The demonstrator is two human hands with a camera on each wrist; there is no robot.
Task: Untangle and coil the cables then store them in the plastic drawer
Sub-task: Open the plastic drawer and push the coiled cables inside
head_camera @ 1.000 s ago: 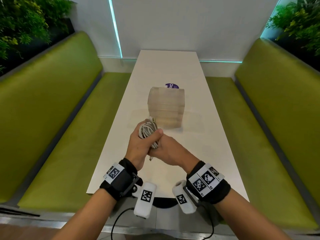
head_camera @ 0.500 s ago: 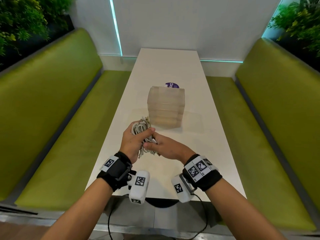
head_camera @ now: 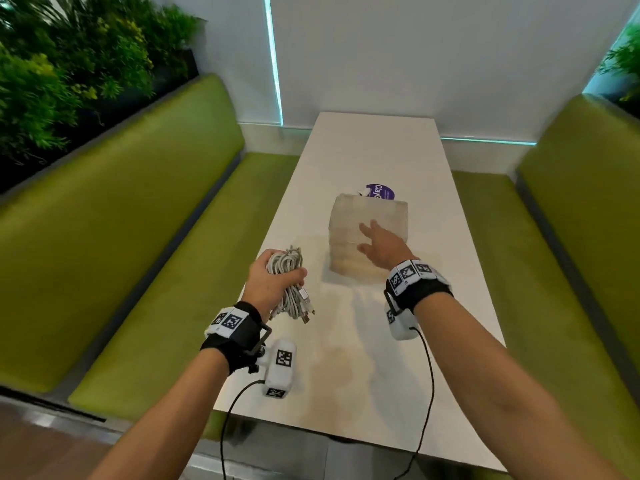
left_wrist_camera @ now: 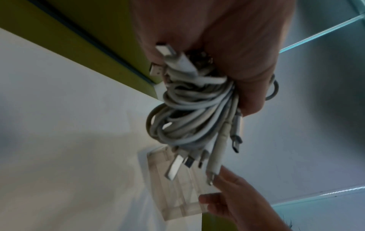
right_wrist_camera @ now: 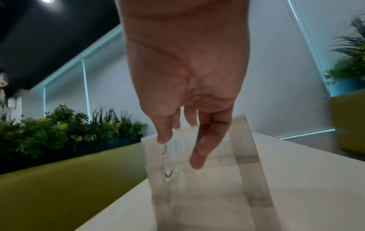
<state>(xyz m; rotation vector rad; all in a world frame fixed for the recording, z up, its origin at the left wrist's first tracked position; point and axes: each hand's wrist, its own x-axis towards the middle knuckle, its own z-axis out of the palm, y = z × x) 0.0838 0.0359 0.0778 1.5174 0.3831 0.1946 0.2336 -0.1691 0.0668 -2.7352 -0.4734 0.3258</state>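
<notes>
My left hand [head_camera: 273, 285] grips a coiled bundle of white cables [head_camera: 289, 289] above the table's left side, with several plugs hanging out below. In the left wrist view the cables [left_wrist_camera: 189, 112] loop under my palm and their connectors dangle toward the drawer unit [left_wrist_camera: 177, 187]. The translucent plastic drawer unit [head_camera: 349, 216] stands upright mid-table. My right hand [head_camera: 379, 242] is open with straight fingers spread in front of the unit's near face. In the right wrist view the fingers [right_wrist_camera: 197, 156] hover close to the drawer unit [right_wrist_camera: 247, 156]; contact cannot be told.
A white table [head_camera: 433, 341] runs away from me between two green benches [head_camera: 121, 237], [head_camera: 571, 237]. A purple round sticker [head_camera: 381, 192] lies behind the drawer unit. Plants [head_camera: 62, 81] line the left backrest. Wrist-camera cords hang off the table's near edge.
My right hand has let go of the cable bundle and moved forward to the drawer unit. The left hand alone keeps the cables, shifted left.
</notes>
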